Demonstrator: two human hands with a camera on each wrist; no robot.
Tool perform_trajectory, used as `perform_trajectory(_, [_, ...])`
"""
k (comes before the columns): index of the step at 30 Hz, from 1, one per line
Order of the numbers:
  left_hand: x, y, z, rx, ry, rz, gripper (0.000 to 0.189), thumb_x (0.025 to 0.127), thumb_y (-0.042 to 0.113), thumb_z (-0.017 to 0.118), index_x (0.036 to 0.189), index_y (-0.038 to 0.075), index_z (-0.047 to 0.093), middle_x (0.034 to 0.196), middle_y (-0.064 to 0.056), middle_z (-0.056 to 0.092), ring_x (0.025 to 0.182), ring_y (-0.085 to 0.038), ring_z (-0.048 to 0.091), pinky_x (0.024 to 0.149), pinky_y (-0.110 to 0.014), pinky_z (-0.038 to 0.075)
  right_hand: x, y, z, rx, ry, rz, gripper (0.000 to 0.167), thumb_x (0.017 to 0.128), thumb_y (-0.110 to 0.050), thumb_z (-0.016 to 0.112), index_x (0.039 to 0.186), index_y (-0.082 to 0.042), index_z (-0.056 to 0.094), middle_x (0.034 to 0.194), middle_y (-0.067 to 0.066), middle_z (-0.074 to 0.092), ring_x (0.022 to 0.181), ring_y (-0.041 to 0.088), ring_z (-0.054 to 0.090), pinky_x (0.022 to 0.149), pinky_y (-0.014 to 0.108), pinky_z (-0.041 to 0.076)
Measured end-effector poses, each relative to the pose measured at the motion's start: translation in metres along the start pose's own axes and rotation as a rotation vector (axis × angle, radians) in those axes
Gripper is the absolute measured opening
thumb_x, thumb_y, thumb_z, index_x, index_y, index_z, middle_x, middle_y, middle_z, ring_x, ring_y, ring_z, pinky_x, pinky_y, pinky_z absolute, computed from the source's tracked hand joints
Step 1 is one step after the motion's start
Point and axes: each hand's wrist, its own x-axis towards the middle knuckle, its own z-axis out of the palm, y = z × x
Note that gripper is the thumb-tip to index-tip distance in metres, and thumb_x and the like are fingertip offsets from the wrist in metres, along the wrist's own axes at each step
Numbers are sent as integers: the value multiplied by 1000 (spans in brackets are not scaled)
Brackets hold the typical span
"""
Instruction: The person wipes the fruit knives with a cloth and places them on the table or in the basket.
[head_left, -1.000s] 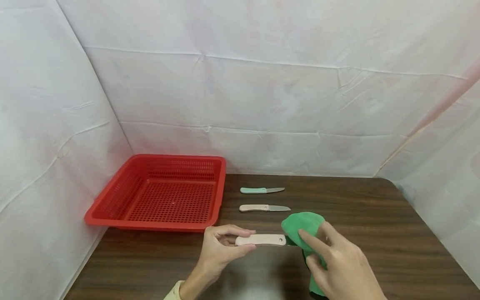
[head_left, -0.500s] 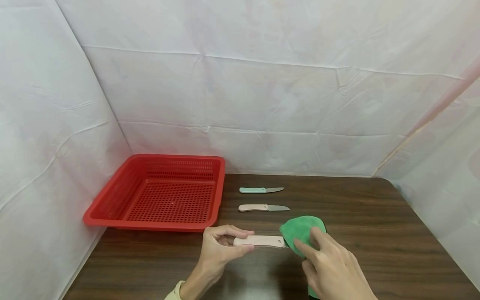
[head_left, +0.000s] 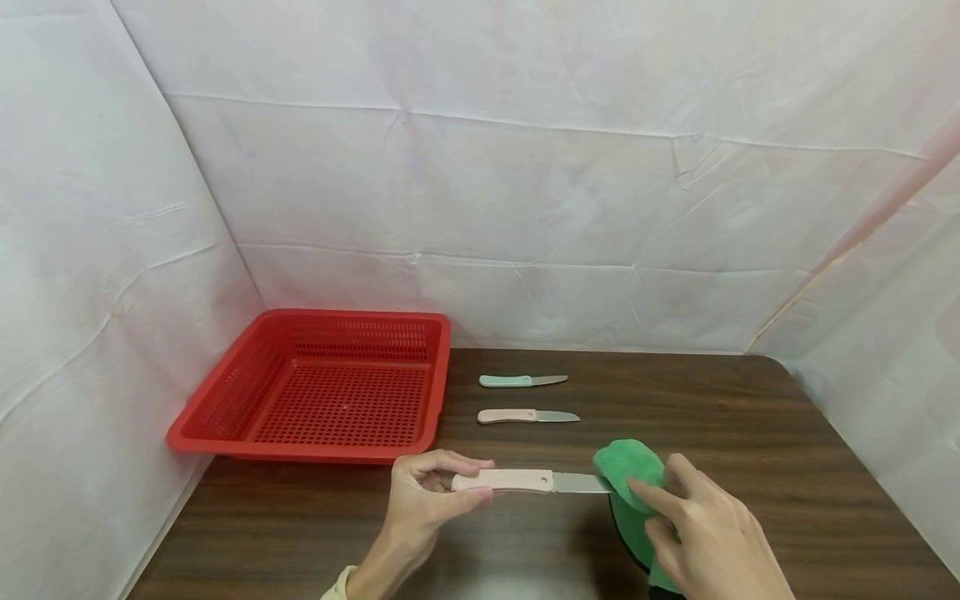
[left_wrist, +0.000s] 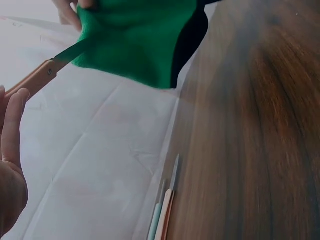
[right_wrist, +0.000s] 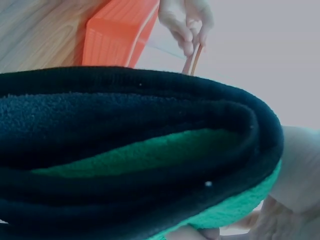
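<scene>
My left hand [head_left: 423, 500] pinches a knife [head_left: 510, 480] by its pale pink handle between thumb and fingers, above the table. The blade points right, and its tip end is hidden by a folded green cloth [head_left: 633, 475] with dark edging. My right hand [head_left: 705, 525] grips that cloth against the blade. In the left wrist view the blade [left_wrist: 75, 51] lies against the cloth [left_wrist: 135, 40]. The right wrist view is mostly filled by the cloth's dark folded edge [right_wrist: 150, 80], with the left hand [right_wrist: 187, 22] beyond it.
Behind the hands, a mint-handled knife [head_left: 506, 381] and a second pink-handled knife [head_left: 507, 415] lie parallel on the wooden table [head_left: 712, 408], blades to the right. A red perforated basket [head_left: 442, 392] stands at the left. White sheeting [head_left: 525, 200] encloses the back and sides.
My right hand and the cloth have slid right along the blade, baring the part beside the handle. The left hand with the knife has shifted slightly left.
</scene>
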Motion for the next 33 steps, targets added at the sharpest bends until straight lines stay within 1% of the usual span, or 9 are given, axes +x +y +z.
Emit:
perform_trajectory(5, [1, 1, -1, 7, -25, 22, 20, 67, -18, 74, 84, -14, 65, 92, -19, 70, 78, -26, 69, 60, -35, 57, -3, 4, -1, 38, 17, 14, 37, 75, -14, 42, 89, -11, 76, 79, -9, 39, 55, -6, 24, 43, 11, 20])
perform_trajectory(8, [1, 1, -2, 7, -42, 26, 20, 68, -17, 74, 85, -16, 64, 92, -22, 69, 75, -25, 69, 59, -38, 57, -3, 5, -2, 52, 24, 18, 41, 80, -18, 37, 90, -11, 76, 79, -9, 40, 55, -6, 24, 43, 11, 20])
perform_trajectory(11, [0, 1, -2, -20, -62, 24, 20, 69, -18, 73, 86, -18, 63, 92, -28, 67, 73, -25, 69, 58, -43, 56, -3, 5, -4, 59, 26, 35, 31, 71, -10, 52, 91, -11, 76, 80, -10, 39, 54, -7, 24, 43, 10, 20])
perform_trajectory(13, [0, 1, -2, -36, -74, 21, 20, 70, -19, 72, 87, -19, 62, 93, -30, 66, 74, -26, 69, 58, -46, 55, -3, 5, -6, 58, 26, 47, 34, 62, -6, 59, 92, -11, 76, 81, -12, 38, 54, -7, 23, 43, 10, 20])
perform_trajectory(16, [0, 1, -2, -37, -78, 7, 19, 70, -19, 71, 87, -18, 63, 93, -28, 67, 73, -27, 70, 57, -49, 54, -1, 5, -8, 57, 36, 56, 37, 59, -5, 62, 92, -11, 76, 81, -12, 38, 54, -7, 23, 43, 10, 20])
perform_trajectory(19, [-1, 1, -2, -8, -74, -3, 19, 70, -17, 73, 87, -16, 64, 92, -28, 67, 72, -27, 70, 57, -49, 53, 1, 5, -11, 64, 57, 50, 29, 74, -17, 54, 93, -10, 76, 82, -11, 40, 54, -7, 24, 43, 10, 20])
perform_trajectory(23, [1, 1, -1, 36, -68, 2, 19, 69, -14, 75, 86, -15, 66, 90, -31, 65, 72, -26, 70, 57, -48, 54, 7, 3, -14, 62, 83, 48, 48, 88, -32, 34, 93, -10, 76, 82, -10, 41, 54, -6, 25, 43, 10, 21])
perform_trajectory(28, [4, -1, 5, 81, -65, 8, 20, 68, -12, 77, 85, -13, 67, 88, -30, 66, 73, -26, 69, 57, -44, 55, 15, -5, -15, 65, 98, 21, 51, 89, -32, 30, 93, -10, 76, 82, -10, 41, 54, -6, 25, 44, 10, 20])
perform_trajectory(33, [6, -1, 10, 71, -62, 13, 20, 67, -13, 77, 84, -15, 66, 88, -29, 67, 77, -29, 69, 57, -38, 56, 21, -14, -9, 77, 109, -40, 50, 89, -28, 29, 92, -11, 75, 81, -8, 41, 56, -5, 26, 44, 9, 20])
